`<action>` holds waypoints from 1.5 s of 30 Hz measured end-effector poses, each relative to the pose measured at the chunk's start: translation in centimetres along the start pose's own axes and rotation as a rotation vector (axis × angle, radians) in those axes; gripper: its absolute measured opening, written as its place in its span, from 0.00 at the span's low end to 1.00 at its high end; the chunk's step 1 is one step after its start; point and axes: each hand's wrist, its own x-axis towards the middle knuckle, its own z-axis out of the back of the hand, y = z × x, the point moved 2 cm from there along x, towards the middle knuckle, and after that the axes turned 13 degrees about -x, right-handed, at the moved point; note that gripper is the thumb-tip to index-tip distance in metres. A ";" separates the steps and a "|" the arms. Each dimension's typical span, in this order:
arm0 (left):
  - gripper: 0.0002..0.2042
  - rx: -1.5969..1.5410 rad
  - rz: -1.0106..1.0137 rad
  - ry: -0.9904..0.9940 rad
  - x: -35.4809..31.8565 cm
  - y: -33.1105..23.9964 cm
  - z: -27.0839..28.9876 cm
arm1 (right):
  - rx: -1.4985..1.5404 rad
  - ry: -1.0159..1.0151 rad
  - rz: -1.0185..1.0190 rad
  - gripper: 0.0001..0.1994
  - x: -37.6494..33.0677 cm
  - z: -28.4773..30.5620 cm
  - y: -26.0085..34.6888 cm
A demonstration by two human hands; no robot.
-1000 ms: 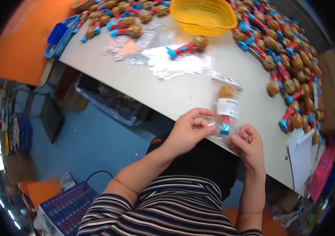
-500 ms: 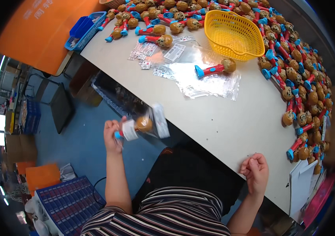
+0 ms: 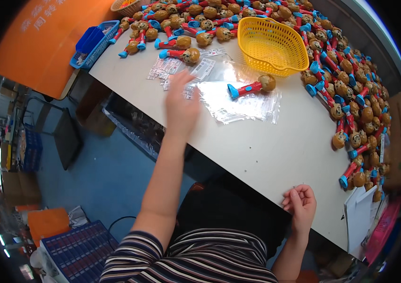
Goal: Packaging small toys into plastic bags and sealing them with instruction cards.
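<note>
Clock directions are taken from the left hand, with twelve toward the far side of the table. The loose printed paper labels (image 3: 163, 66) lie on the tabletop at eleven o'clock, partly hidden by the left hand (image 3: 181, 106). That hand is blurred; its fingers are extended and nothing is seen in its grasp. Contact with the labels cannot be confirmed.

Assessment of handling: the labels should be light, flimsy and apt to cling together; best lifted singly by a free edge or corner. The clear plastic bags (image 3: 238, 108), spread flat at three o'clock, look thin, glossy and probably slippery; pinch one at its rim.

On the bags, between two and three o'clock, lies one toy with a brown head, red shaft and blue base (image 3: 252, 89). It appears rigid and modest in weight; the shaft offers the surest hold, the painted head being liable to scuffing.

The right hand (image 3: 302, 203) is at four o'clock by the near table edge, fingers loosely curled; whether it holds anything cannot be told.

Further out: a yellow perforated basket (image 3: 271, 63) at two, a large heap of similar toys (image 3: 367, 114) at three, a blue basket (image 3: 94, 52) at ten, and white papers (image 3: 358, 217) at four.
</note>
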 end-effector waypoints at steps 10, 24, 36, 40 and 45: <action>0.24 0.003 0.017 0.619 -2.5 -3.1 -7.2 | -0.469 -0.101 0.335 0.10 3.6 -2.2 5.2; 0.09 -0.146 -0.049 0.463 -5.9 -5.6 -6.0 | -1.338 -0.449 0.816 0.11 13.8 -0.6 8.7; 0.08 -0.243 -0.164 0.433 -9.6 -9.2 -6.8 | -0.047 0.241 -0.177 0.16 9.4 -4.8 4.6; 0.09 -0.333 0.006 0.357 -9.2 -10.2 -6.0 | -0.258 0.090 0.075 0.12 8.9 -3.9 4.5; 0.14 -0.255 0.008 0.376 -9.6 -12.8 -8.1 | -0.257 0.076 0.179 0.14 9.2 -4.3 3.2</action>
